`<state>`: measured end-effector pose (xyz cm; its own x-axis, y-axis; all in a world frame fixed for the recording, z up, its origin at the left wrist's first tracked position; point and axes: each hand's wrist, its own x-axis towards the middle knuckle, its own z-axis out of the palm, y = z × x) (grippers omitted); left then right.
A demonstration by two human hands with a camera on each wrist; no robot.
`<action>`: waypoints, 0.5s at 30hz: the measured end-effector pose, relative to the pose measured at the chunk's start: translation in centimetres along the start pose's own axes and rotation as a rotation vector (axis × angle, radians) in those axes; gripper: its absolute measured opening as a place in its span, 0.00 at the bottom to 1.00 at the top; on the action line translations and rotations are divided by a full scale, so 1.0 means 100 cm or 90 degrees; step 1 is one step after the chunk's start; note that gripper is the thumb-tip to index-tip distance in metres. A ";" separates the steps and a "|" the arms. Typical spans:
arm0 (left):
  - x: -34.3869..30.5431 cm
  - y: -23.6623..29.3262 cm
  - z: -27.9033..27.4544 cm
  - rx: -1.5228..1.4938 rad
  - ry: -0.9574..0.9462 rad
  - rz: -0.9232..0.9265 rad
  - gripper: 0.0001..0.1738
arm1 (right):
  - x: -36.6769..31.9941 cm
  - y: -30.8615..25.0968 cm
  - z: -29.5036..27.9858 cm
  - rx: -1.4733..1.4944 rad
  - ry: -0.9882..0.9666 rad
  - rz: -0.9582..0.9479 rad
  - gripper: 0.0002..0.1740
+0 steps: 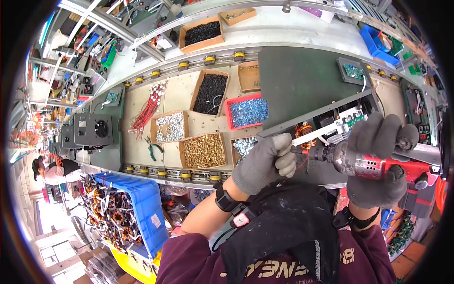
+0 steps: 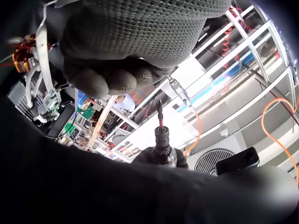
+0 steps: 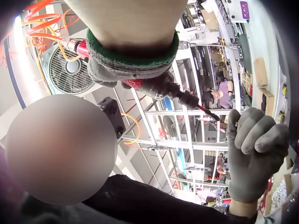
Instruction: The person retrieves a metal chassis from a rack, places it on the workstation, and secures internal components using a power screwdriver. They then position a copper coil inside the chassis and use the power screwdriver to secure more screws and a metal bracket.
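Note:
My gloved right hand (image 1: 383, 161) grips a red and black power screwdriver (image 1: 362, 163), its bit pointing left. The left hand (image 1: 267, 163), also gloved, has its fingers curled close to the bit tip. Its palm is hidden, and I cannot tell whether anything is inside. In the left wrist view the slim bit (image 2: 160, 112) stands out from the chuck, below the curled fingers. Just beyond the hands lies an open dark metal case (image 1: 326, 111) with a green circuit board (image 1: 355, 119), a white strip (image 1: 324, 131) and a copper-wound coil (image 1: 305, 131).
Left of the case are trays of brass fasteners (image 1: 203, 150), silver parts (image 1: 171, 128), blue parts (image 1: 248, 112) and black screws (image 1: 210, 93). Green-handled pliers (image 1: 152, 147) and red wires (image 1: 150, 108) lie nearby. A blue crate (image 1: 149, 208) of coils stands at lower left.

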<state>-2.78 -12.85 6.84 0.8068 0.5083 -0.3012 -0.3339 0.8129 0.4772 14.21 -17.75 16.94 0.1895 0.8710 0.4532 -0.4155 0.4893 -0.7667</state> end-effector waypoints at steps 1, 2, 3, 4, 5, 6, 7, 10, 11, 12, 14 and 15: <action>-0.003 -0.001 0.000 0.004 -0.001 0.008 0.19 | -0.001 0.000 0.001 0.004 -0.019 0.007 0.19; -0.006 -0.002 0.003 0.004 0.001 0.012 0.19 | -0.003 0.001 0.004 -0.008 -0.009 0.009 0.19; -0.008 -0.003 0.007 0.012 -0.004 0.011 0.19 | -0.006 0.001 0.005 -0.013 -0.004 0.011 0.19; -0.009 -0.005 0.009 0.020 -0.010 0.009 0.19 | -0.008 0.001 0.006 -0.019 0.000 0.012 0.19; -0.010 -0.006 0.010 0.018 -0.009 0.010 0.19 | -0.012 0.001 0.006 -0.030 0.024 0.017 0.19; -0.011 -0.008 0.010 0.083 -0.004 0.016 0.19 | -0.014 0.000 0.005 -0.036 0.036 0.020 0.19; -0.012 -0.009 0.010 0.148 0.001 0.021 0.19 | -0.016 0.000 0.005 -0.041 0.048 0.023 0.19; -0.015 -0.017 0.007 0.113 -0.016 0.015 0.19 | -0.024 -0.001 0.001 -0.062 0.026 0.017 0.19; -0.016 -0.018 0.009 0.112 -0.013 0.015 0.19 | -0.027 -0.001 -0.001 -0.056 0.036 0.031 0.19; -0.018 -0.017 0.012 0.108 0.003 -0.006 0.20 | -0.029 -0.002 -0.002 -0.053 0.041 0.039 0.19; -0.019 -0.019 0.016 0.102 0.021 -0.029 0.21 | -0.026 -0.004 -0.004 -0.054 -0.012 0.031 0.19; -0.020 -0.020 0.017 0.110 0.031 -0.046 0.22 | -0.028 -0.005 -0.005 -0.056 -0.040 0.025 0.19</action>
<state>-2.85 -15.96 7.89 0.7999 0.4670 -0.3769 -0.1842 0.7888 0.5864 14.36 -20.36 15.84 0.1170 0.8864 0.4479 -0.3416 0.4594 -0.8200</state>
